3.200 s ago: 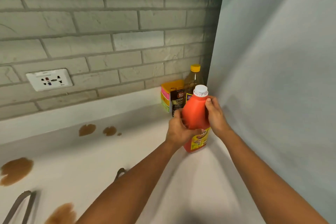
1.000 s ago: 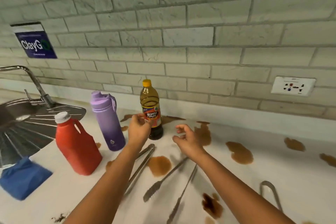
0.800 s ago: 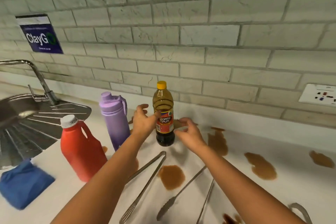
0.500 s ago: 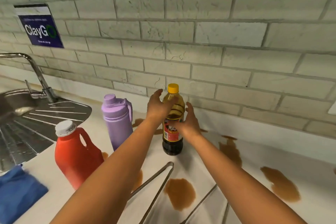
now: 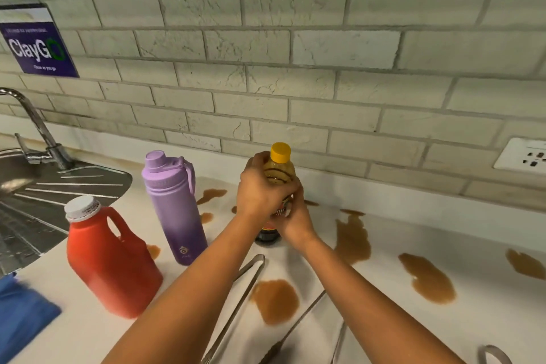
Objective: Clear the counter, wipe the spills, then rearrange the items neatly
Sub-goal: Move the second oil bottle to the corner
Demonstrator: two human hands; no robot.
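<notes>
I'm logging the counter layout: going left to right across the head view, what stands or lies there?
Blue cloth → red jug → purple flask → yellow-capped bottle, gripped by both hands → wall socket.

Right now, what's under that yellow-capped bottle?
The yellow-capped bottle stands on the white counter. Brown spills lie nearby; any beneath its base is hidden.

The white counter (image 5: 443, 245) bears brown spills (image 5: 276, 300), a red jug (image 5: 109, 260), a purple flask (image 5: 177, 210), tongs (image 5: 236, 298) and a blue cloth (image 5: 20, 313).
</notes>
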